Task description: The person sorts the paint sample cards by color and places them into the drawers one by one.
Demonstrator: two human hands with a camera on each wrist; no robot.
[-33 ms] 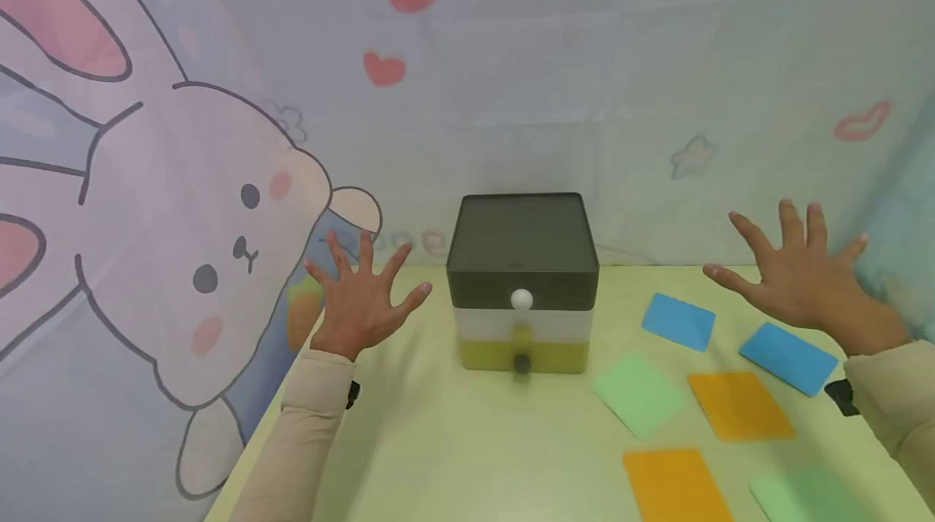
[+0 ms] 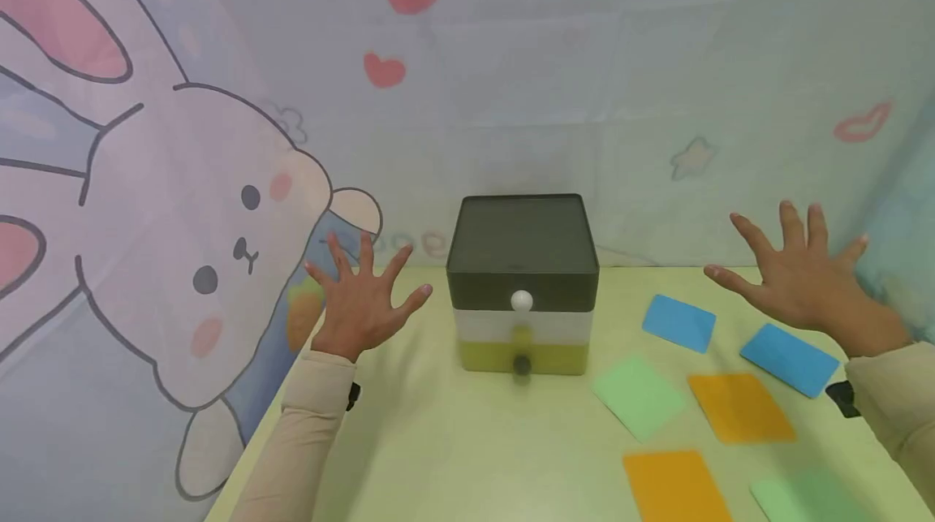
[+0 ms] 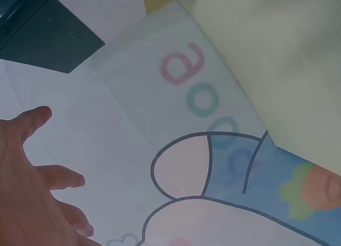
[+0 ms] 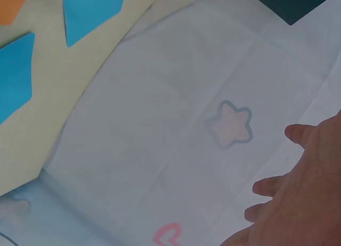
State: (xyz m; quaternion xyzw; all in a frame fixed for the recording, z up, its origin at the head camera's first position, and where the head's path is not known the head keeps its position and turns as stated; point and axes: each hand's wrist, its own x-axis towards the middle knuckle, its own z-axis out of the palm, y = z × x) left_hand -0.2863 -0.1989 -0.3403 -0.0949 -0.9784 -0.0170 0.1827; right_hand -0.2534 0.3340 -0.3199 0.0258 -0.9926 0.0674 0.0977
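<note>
My left hand [image 2: 361, 307] is held up above the table with its fingers spread, to the left of a small stacked drawer box [image 2: 522, 238]. It touches nothing. On the other side, my right hand [image 2: 799, 282] hovers with spread fingers over the table's right part, near two blue cards [image 2: 679, 322]. The box has a dark top drawer with a white knob [image 2: 522, 301], a white middle layer and a yellow-green bottom one with a dark knob [image 2: 522, 365]. Both wrist views show spread fingers holding nothing, with a dark corner of the box at the frame's edge.
Right of the box lie two orange cards [image 2: 741, 407] and two green cards [image 2: 639, 397], one of each cut off or close to the lower frame edge. A printed cloth [image 2: 540, 100] with a rabbit and hearts hangs behind the pale table [image 2: 453, 449].
</note>
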